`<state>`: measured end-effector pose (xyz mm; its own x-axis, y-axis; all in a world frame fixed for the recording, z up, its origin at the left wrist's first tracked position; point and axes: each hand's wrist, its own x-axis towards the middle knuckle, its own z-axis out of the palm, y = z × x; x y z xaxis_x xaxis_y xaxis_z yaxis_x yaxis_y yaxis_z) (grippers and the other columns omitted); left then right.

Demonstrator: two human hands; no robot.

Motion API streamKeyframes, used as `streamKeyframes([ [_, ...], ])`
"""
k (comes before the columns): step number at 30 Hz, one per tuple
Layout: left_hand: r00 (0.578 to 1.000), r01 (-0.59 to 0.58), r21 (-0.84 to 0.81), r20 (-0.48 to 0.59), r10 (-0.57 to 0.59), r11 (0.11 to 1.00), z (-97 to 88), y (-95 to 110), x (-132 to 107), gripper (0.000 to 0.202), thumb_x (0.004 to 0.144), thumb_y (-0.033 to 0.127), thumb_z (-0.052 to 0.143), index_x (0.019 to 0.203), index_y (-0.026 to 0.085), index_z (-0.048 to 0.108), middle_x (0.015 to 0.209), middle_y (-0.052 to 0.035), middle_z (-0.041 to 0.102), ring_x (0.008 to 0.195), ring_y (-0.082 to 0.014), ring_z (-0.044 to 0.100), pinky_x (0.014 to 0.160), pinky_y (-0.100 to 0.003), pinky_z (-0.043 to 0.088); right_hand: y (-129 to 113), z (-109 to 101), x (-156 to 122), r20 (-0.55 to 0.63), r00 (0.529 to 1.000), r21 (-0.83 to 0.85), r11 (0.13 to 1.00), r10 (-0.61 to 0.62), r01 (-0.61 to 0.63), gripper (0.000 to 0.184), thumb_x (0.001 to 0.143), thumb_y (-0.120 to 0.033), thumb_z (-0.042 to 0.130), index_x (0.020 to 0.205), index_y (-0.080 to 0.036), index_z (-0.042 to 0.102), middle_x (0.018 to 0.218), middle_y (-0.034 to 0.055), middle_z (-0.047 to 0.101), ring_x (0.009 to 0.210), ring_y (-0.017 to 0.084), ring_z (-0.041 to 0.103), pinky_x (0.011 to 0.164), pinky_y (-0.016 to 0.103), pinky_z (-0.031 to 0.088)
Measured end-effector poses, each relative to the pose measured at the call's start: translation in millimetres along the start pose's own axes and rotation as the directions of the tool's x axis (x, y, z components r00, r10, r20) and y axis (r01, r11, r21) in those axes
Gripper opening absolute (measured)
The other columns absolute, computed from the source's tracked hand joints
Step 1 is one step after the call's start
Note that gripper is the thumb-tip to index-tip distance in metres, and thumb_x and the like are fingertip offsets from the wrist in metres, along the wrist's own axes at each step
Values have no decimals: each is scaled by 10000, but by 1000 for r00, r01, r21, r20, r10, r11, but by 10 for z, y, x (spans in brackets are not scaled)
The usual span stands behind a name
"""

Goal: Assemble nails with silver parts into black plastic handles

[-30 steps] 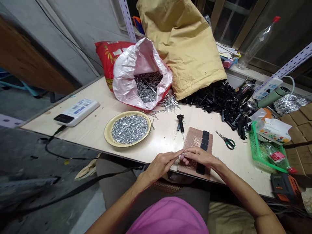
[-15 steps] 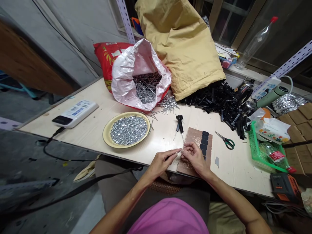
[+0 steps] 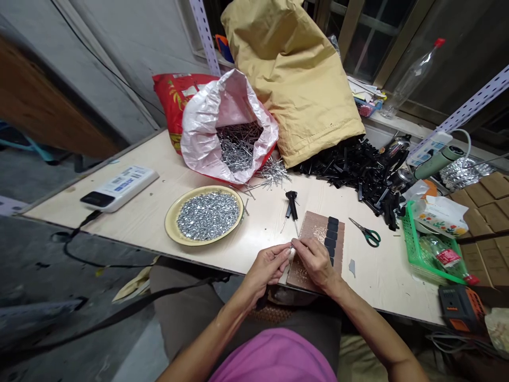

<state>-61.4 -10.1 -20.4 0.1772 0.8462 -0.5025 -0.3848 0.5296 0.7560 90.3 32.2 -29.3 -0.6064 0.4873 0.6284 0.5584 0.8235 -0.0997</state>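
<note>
- Small metal piece (image 3: 291, 246), too tiny to make out clearly, sits between the fingertips of both hands, just above the table's near edge and by the left side of a brown board (image 3: 311, 219).
- Left hand (image 3: 270, 266) pinches the piece between thumb and forefinger, the other fingers curled beneath; whether the palm holds anything more cannot be told.
- Right hand (image 3: 315, 260) grips the piece from the other side with its fingertips, back of the hand uppermost, over the board.
- Black pads (image 3: 331, 236) line the right part of the board, partly hidden by the right hand.
- Two black-headed metal pins (image 3: 291, 204) lie just beyond the board, toward the table's far edge.
- Scissors (image 3: 371, 237) with green handles rest right of the board, a grey scrap (image 3: 352, 268) nearer the near edge.
- Yellow bowl (image 3: 170, 223), filled with shiny metal bits (image 3: 209, 216), stands left of the hands, near the near edge.
- Open red bag (image 3: 170, 101) of metal rods (image 3: 238, 148) sits behind the bowl; beside it, a tan sack (image 3: 302, 85) and a heap of black parts (image 3: 338, 165) fill the far edge.
</note>
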Motion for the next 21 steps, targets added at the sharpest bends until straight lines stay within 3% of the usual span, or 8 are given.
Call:
streamKeyframes([
  [4, 995, -30, 20, -91, 32, 999, 75, -5, 98, 765, 549, 551, 727, 1136, 82, 591, 437, 119, 361, 325, -5, 177, 353, -172, 62, 72, 22, 28, 49, 999, 14, 1000, 16, -17, 238, 933, -122, 407, 1005, -131, 633, 839, 87, 645, 739, 148, 597, 664, 243, 508],
  [8, 997, 9, 29, -75, -7, 1000, 82, 51, 202, 633, 581, 518, 720, 1042, 94, 625, 437, 114, 369, 313, -5, 185, 348, -170, 64, 154, 39, 26, 135, 991, 42, 999, 22, -28, 291, 941, -108, 358, 1076, -147, 613, 884, 88, 642, 791, 157, 602, 689, 251, 507],
  [13, 986, -14, 1, -168, 14, 1000, -47, 105, 242, 669, 568, 485, 740, 1090, 87, 610, 446, 116, 381, 319, -5, 210, 353, -167, 60, 251, -10, 36, 242, 952, 134, 966, 186, -222, 234, 938, -172, 400, 987, -159, 629, 861, 85, 652, 795, 185, 594, 719, 306, 511],
  [17, 968, -46, -17, -247, 41, 999, -170, 76, 216, 751, 546, 496, 745, 1136, 60, 586, 440, 120, 382, 318, -6, 219, 353, -168, 67, 231, -53, 10, 363, 914, 177, 950, 179, -256, 225, 934, -212, 424, 911, -173, 644, 815, 72, 648, 772, 186, 584, 708, 313, 497],
  [21, 956, -82, -49, -285, 65, 995, -223, 33, 193, 744, 549, 496, 739, 1137, 67, 584, 446, 119, 394, 319, -4, 219, 356, -167, 78, 159, -110, 46, 398, 904, 212, 943, 158, -258, 223, 936, -216, 422, 914, -179, 641, 829, 71, 645, 787, 188, 581, 721, 318, 481],
])
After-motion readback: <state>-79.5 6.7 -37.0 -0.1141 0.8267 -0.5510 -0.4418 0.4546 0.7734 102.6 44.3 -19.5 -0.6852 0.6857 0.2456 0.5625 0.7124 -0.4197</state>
